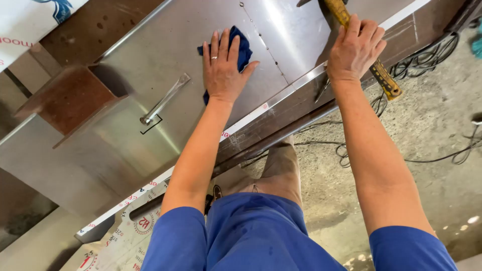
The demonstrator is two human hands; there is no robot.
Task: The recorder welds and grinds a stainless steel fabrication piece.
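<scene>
From the head camera, the left hand (223, 68) lies flat with fingers spread, pressing a blue rag (242, 50) onto a stainless steel sheet (165, 45) on the bench. The right hand (355, 49) is clenched around the yellow handle of a hammer (385, 79) at the sheet's near edge. A metal door handle (164, 99) sits left of the rag, well apart. Black cables (427, 60) trail across the concrete floor (427, 185).

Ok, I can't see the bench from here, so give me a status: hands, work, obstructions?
Left hand flat on blue rag, on steel sheet. Right hand gripping hammer handle. Metal handle lies left of rag.
</scene>
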